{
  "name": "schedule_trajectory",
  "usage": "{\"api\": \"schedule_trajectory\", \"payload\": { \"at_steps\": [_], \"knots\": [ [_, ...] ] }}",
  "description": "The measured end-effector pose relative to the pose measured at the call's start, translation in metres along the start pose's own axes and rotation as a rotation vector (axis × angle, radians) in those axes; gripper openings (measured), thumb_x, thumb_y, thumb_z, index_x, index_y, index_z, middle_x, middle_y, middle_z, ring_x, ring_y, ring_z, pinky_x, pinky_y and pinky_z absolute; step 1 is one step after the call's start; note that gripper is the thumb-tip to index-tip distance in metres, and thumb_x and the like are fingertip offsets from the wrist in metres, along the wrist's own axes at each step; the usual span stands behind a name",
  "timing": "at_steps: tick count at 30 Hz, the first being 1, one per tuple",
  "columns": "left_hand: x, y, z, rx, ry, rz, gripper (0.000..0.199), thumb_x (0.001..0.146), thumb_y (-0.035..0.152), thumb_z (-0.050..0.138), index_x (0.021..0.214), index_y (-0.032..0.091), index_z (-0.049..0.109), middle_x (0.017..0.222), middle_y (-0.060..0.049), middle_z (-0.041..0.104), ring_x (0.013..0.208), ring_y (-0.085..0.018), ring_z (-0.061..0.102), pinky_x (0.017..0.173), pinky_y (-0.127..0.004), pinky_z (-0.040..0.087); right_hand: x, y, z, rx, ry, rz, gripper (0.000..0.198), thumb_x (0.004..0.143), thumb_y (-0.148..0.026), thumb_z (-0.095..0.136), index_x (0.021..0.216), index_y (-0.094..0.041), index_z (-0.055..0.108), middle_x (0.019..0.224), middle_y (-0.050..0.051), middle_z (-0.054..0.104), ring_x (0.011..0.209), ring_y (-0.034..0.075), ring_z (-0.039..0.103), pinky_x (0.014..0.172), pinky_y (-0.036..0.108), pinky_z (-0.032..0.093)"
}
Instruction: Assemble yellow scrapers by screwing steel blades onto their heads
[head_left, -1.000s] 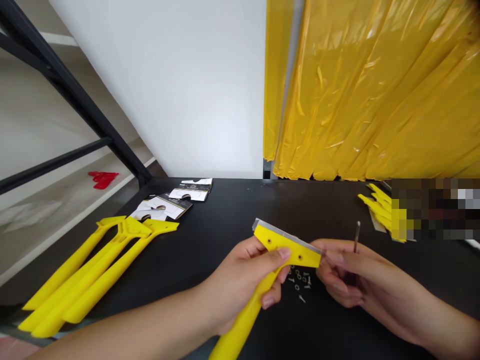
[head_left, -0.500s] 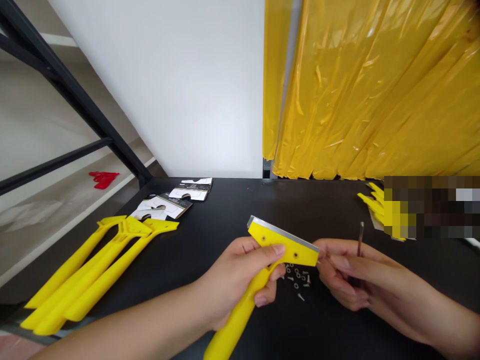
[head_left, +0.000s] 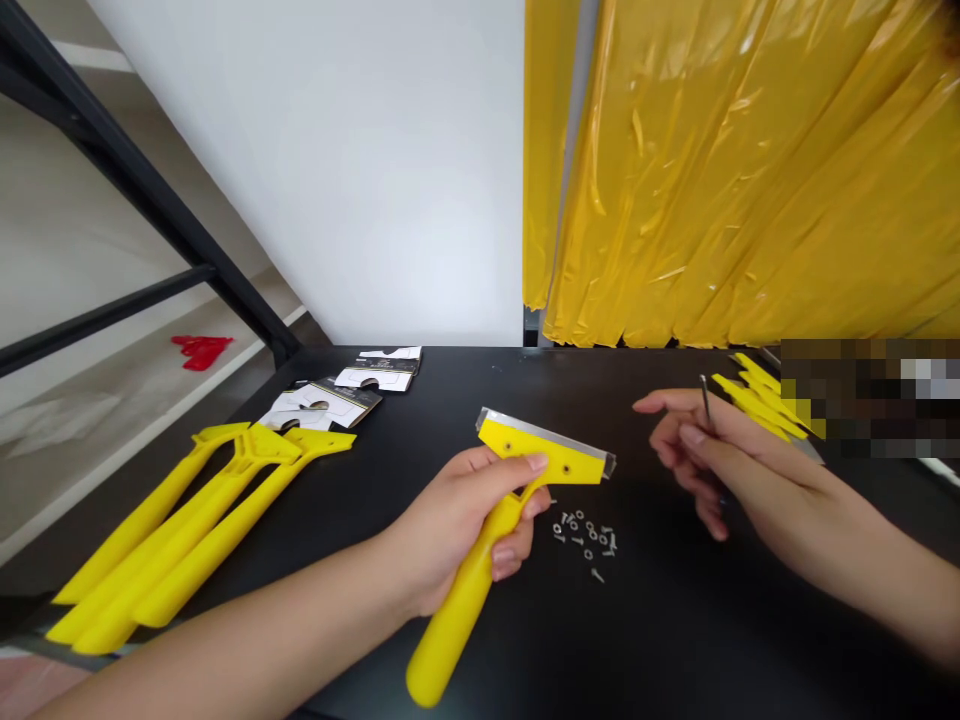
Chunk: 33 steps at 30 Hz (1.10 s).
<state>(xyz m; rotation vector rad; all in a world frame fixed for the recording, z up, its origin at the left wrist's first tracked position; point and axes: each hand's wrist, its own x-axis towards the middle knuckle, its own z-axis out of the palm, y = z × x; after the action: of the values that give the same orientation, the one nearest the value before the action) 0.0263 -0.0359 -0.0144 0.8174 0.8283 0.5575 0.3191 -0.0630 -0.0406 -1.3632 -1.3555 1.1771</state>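
My left hand (head_left: 454, 520) is closed around the neck of a yellow scraper (head_left: 450, 625), thumb on its head. The scraper is tilted, with a metal blade strip along its upper edge and two screw holes in the face. In my right hand (head_left: 724, 450) is a thin-shafted screwdriver (head_left: 705, 402), its shaft standing up between the fingers and its handle mostly hidden. This hand is apart from the scraper, index finger stretched out. On the black table between the hands lie several small screws (head_left: 597, 575) and nuts (head_left: 588, 554).
More yellow scraper handles (head_left: 217, 530) lie at the left table edge, beside printed cards (head_left: 379, 375). Several yellow pieces (head_left: 761, 400) lie at the far right. A black frame (head_left: 165, 215) and a shelf with a red item (head_left: 201, 351) stand left. Yellow sheeting (head_left: 712, 200) hangs behind.
My right hand has moved away from the scraper's right end, up and to the right, and its fingers have loosened. The scraper has shifted slightly left and up with my left hand.
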Motion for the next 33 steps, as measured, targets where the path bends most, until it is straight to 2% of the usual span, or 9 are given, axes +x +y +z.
{"api": "schedule_trajectory", "payload": {
  "at_steps": [3, 5, 7, 12, 17, 20, 23, 26, 33],
  "knots": [
    [0.001, 0.001, 0.001, -0.011, 0.024, 0.002, 0.040, 0.105, 0.044, 0.073, 0.075, 0.020, 0.061, 0.049, 0.007, 0.047, 0.039, -0.007, 0.037, 0.043, -0.018, 0.033, -0.001, 0.009, -0.004, -0.322, 0.025, -0.097, 0.032, 0.113, -0.049, 0.056, 0.141, -0.033, 0.060, 0.096, 0.002, 0.062, 0.080, 0.021, 0.060, 0.062, 0.029, 0.054],
    [0.002, 0.001, 0.002, -0.010, 0.047, 0.006, 0.040, 0.104, 0.043, 0.073, 0.074, 0.020, 0.061, 0.049, 0.007, 0.047, 0.039, -0.007, 0.036, 0.043, -0.018, 0.032, 0.002, 0.018, -0.007, -0.489, 0.035, -0.188, 0.022, 0.112, -0.038, 0.055, 0.131, -0.030, 0.063, 0.108, 0.006, 0.070, 0.095, 0.024, 0.068, 0.081, 0.035, 0.060],
    [0.002, 0.001, 0.002, -0.001, 0.066, 0.011, 0.041, 0.104, 0.043, 0.073, 0.074, 0.020, 0.060, 0.049, 0.007, 0.047, 0.040, -0.007, 0.036, 0.043, -0.018, 0.032, 0.006, 0.026, -0.010, -0.566, 0.040, -0.234, 0.024, 0.113, -0.037, 0.053, 0.131, -0.030, 0.067, 0.121, 0.009, 0.075, 0.108, 0.028, 0.072, 0.090, 0.040, 0.060],
    [0.001, 0.002, 0.002, 0.019, 0.103, 0.009, 0.042, 0.104, 0.043, 0.073, 0.073, 0.020, 0.059, 0.049, 0.007, 0.047, 0.040, -0.006, 0.036, 0.043, -0.018, 0.032, 0.012, 0.030, -0.014, -0.666, 0.045, -0.178, 0.043, 0.115, -0.055, 0.052, 0.153, -0.037, 0.061, 0.105, 0.005, 0.078, 0.088, 0.027, 0.075, 0.075, 0.039, 0.057],
    [0.001, 0.002, 0.002, 0.021, 0.113, -0.001, 0.041, 0.104, 0.044, 0.075, 0.073, 0.020, 0.059, 0.050, 0.007, 0.047, 0.040, -0.006, 0.036, 0.043, -0.018, 0.032, 0.008, 0.022, -0.010, -0.541, 0.107, -0.168, 0.020, 0.114, -0.049, 0.054, 0.125, -0.031, 0.053, 0.100, 0.002, 0.072, 0.087, 0.023, 0.066, 0.073, 0.035, 0.051],
    [0.002, 0.002, 0.001, 0.023, 0.109, -0.004, 0.042, 0.104, 0.045, 0.074, 0.073, 0.020, 0.059, 0.051, 0.007, 0.047, 0.040, -0.006, 0.036, 0.044, -0.018, 0.032, 0.007, 0.009, -0.010, -0.466, 0.157, -0.192, 0.030, 0.111, -0.058, 0.060, 0.118, -0.029, 0.061, 0.102, 0.004, 0.071, 0.089, 0.023, 0.064, 0.074, 0.035, 0.050],
    [0.003, 0.001, 0.000, 0.026, 0.100, -0.003, 0.042, 0.103, 0.045, 0.074, 0.073, 0.020, 0.059, 0.050, 0.007, 0.047, 0.040, -0.006, 0.037, 0.044, -0.018, 0.033, 0.005, -0.004, -0.012, -0.385, 0.242, -0.198, 0.042, 0.103, -0.069, 0.070, 0.114, -0.029, 0.071, 0.092, 0.004, 0.069, 0.086, 0.024, 0.063, 0.076, 0.037, 0.051],
    [0.003, 0.001, -0.001, 0.029, 0.109, -0.003, 0.041, 0.103, 0.045, 0.074, 0.074, 0.020, 0.059, 0.050, 0.007, 0.047, 0.040, -0.007, 0.036, 0.044, -0.019, 0.033, 0.003, -0.014, -0.012, -0.294, 0.277, -0.220, 0.044, 0.102, -0.072, 0.069, 0.102, -0.028, 0.073, 0.088, 0.004, 0.069, 0.083, 0.024, 0.063, 0.076, 0.038, 0.052],
    [0.004, 0.001, -0.001, 0.034, 0.122, -0.012, 0.038, 0.104, 0.043, 0.071, 0.077, 0.021, 0.058, 0.050, 0.007, 0.047, 0.040, -0.007, 0.036, 0.043, -0.019, 0.032, -0.009, -0.024, -0.002, -0.409, 0.055, -0.260, 0.044, 0.110, -0.062, 0.061, 0.087, -0.026, 0.070, 0.075, 0.001, 0.065, 0.068, 0.019, 0.061, 0.059, 0.028, 0.049]
  ]
}}
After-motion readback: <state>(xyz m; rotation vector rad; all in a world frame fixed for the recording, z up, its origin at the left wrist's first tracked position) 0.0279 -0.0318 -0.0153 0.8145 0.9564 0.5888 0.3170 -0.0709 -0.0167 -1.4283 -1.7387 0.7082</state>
